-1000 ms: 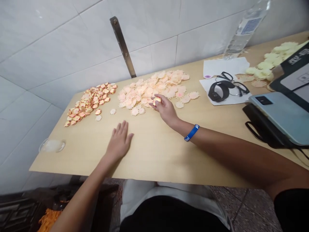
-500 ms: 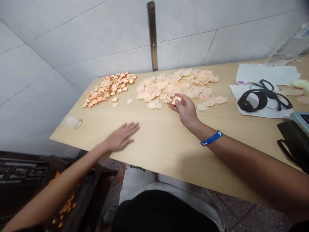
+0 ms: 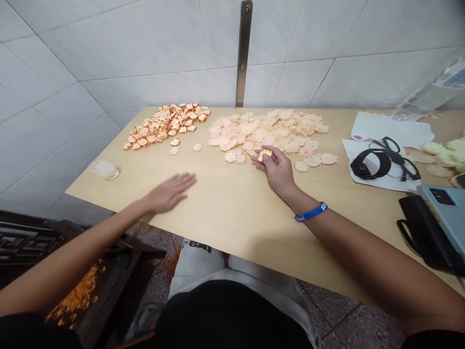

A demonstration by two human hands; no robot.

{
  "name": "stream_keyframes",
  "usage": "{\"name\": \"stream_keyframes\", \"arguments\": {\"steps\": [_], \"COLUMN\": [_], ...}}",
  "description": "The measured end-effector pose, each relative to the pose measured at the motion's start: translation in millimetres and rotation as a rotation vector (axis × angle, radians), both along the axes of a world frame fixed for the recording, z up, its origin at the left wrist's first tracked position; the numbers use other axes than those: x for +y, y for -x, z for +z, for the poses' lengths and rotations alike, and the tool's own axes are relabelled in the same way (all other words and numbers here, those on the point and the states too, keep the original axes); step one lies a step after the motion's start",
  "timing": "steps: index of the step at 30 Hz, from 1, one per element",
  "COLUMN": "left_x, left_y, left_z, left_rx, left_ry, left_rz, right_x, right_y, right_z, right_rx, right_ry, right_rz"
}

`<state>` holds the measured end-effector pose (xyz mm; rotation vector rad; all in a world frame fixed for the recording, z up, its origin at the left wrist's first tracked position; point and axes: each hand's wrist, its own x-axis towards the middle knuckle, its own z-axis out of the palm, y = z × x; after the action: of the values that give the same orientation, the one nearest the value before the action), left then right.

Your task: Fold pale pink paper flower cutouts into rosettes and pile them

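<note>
My left hand [image 3: 169, 194], slightly blurred, is over the left part of the wooden table [image 3: 218, 208], palm down, fingers stretched out, holding nothing. In my right hand [image 3: 278, 169] a small pale disc with a jagged edge [image 3: 265, 154] is held between thumb and fingers. Just behind that hand spreads a pile of thin pale pink jagged discs [image 3: 269, 128]. At the back left lies a heap of thicker red-edged discs [image 3: 163, 123]. Two loose discs [image 3: 175, 150] [image 3: 197, 148] rest between the heaps and my left hand.
A small clear container [image 3: 105, 169] sits at the left edge. On the right are white paper [image 3: 394, 118], a black wristband [image 3: 370, 164] and glasses [image 3: 409, 169], a clear bottle [image 3: 417, 99], a black case [image 3: 425, 232] and a light blue device [image 3: 445, 208]. A tiled wall stands behind.
My left hand has moved left and slightly away from my right hand. The right hand keeps its hold on the disc. The view has shifted, showing more of the blue device.
</note>
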<state>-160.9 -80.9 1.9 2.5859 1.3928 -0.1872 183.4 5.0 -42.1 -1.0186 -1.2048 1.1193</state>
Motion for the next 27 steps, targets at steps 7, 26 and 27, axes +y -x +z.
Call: {"name": "stream_keyframes", "arguments": {"steps": [7,26,27], "left_x": [-18.3,10.5,23.3], "left_y": [-46.6,-76.0,-59.7], "left_z": [6.6,-12.9,-11.4], "left_rx": [-0.109,-0.074,-0.055], "left_ry": [-0.097,-0.085,-0.106], "left_rz": [-0.116,0.102,0.21], "right_x": [-0.1,-4.5,-5.0], "right_y": [0.0,1.5,1.6], "right_z": [-0.8,6.8,7.7], "right_rx": [-0.012,0.008,0.012], "right_ry": [-0.004,0.036,0.039], "right_rz": [0.014,0.071,0.071]}}
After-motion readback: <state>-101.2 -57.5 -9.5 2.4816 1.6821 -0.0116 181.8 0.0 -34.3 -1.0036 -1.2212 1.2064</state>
